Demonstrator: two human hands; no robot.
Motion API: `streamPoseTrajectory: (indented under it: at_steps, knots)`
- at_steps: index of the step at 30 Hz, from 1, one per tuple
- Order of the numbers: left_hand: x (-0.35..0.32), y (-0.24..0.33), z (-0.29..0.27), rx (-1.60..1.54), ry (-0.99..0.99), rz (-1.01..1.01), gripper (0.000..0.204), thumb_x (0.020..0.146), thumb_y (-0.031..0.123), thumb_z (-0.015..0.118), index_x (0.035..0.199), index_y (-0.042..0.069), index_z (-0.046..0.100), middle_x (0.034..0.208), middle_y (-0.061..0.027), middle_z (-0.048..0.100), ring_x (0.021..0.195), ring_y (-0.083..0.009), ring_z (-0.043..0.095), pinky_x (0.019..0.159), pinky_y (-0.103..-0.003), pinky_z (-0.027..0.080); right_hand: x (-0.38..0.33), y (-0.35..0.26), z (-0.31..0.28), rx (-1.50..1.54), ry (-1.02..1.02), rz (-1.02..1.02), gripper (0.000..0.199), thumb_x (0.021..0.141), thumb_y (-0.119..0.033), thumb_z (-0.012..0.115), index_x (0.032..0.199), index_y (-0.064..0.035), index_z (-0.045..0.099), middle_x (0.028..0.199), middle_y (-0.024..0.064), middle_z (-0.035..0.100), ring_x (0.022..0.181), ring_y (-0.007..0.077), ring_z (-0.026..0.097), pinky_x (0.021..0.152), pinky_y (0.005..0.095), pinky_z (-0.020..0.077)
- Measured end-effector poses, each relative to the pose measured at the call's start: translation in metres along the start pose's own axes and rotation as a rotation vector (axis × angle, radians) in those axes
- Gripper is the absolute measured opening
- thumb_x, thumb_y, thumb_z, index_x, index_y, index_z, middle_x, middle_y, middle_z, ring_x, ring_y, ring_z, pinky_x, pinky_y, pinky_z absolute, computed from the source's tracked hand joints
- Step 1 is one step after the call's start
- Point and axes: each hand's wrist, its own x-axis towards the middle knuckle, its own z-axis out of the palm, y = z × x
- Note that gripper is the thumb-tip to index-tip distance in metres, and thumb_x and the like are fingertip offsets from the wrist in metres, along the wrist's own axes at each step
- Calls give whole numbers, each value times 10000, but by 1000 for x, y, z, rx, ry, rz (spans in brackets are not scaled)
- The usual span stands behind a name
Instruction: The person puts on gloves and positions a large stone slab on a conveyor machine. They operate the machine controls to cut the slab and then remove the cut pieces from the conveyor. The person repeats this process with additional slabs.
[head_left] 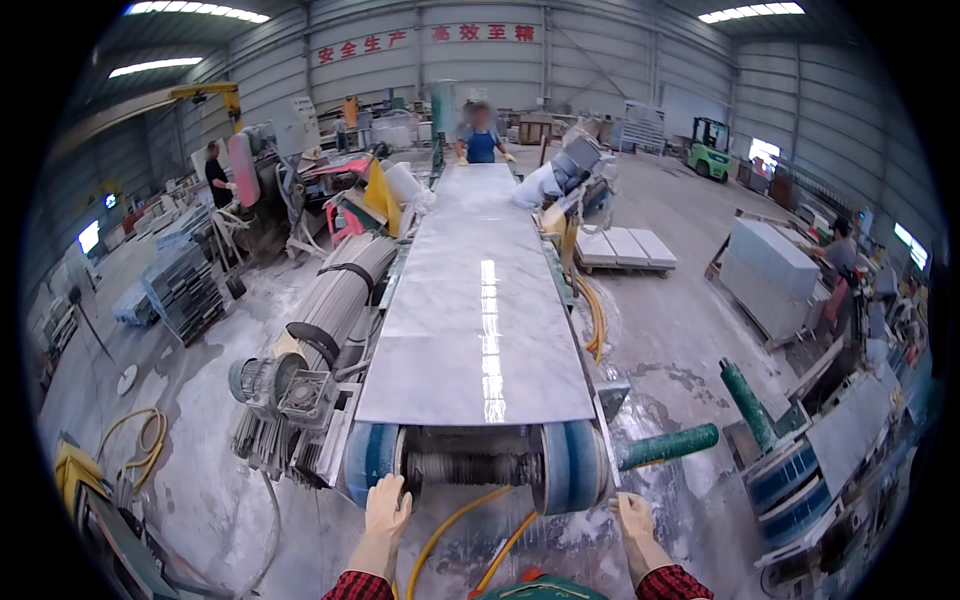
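Observation:
A long, glossy white-grey stone slab [455, 350] lies flat on a conveyor, its near edge overhanging the front roller. My left hand [388, 508], in a pale glove, is open just in front of the left blue belt [372, 455]; whether it touches the belt I cannot tell. Beside the right blue belt [573, 465], near the end of a metal side rail [606, 450], my right hand [633, 517] has its fingers loosely bent and holds nothing visible. Both forearms show red-and-black checked sleeves.
A motor [275, 383] and bundled strips [345, 285] flank the conveyor's left side. Green rollers [670, 447] jut out at right. Yellow hoses [450, 530] cross the wet floor below. A person in blue [482, 145] stands at the far end; a green forklift [708, 150] is farther right.

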Motion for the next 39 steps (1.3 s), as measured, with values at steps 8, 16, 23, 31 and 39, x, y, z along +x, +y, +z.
streamPoseTrajectory:
  at_steps: [8, 16, 23, 31, 39]
  knots:
    - [1, -2, 0, -35, -157, 12, 428, 877, 231, 686, 1253, 40, 618, 1195, -196, 641, 1095, -393, 592, 912, -501, 461, 50, -130, 99, -508, -84, -463, 239, 951, -252, 609, 1005, -58, 736, 788, 185, 703, 769, 285, 710, 705, 383, 520]
    - [-7, -43, -35, 19, 131, -221, 366, 906, 176, 714, 1252, 64, 678, 1239, -192, 677, 1187, -378, 620, 1050, -460, 471, 129, -148, 148, -657, -23, -912, 125, 846, -169, 601, 909, -61, 592, 894, 179, 598, 922, 415, 565, 854, 509, 458]
    - [35, -63, -31, -212, 152, -339, 423, 924, 216, 688, 1313, 60, 632, 1260, -211, 659, 1167, -403, 621, 1014, -438, 484, 141, -144, 142, -665, 57, -1030, 152, 841, -181, 592, 933, -61, 585, 967, 141, 592, 980, 374, 547, 894, 481, 442]
    - [102, -52, -63, -346, 153, -728, 451, 1036, 274, 576, 1421, 40, 567, 1365, -199, 626, 1309, -272, 564, 1103, -359, 427, 159, -127, 176, -759, 62, -1252, 231, 909, -171, 559, 1070, -25, 638, 1066, 154, 647, 1070, 370, 606, 955, 517, 472]
    - [93, -184, -175, -261, 611, -888, 492, 1035, 492, 517, 1130, 44, 698, 997, -133, 732, 848, -275, 703, 737, -440, 565, 137, -150, 109, -1095, -105, -1200, 327, 974, -208, 578, 1230, -27, 672, 1247, 199, 665, 1128, 392, 630, 1021, 546, 449]
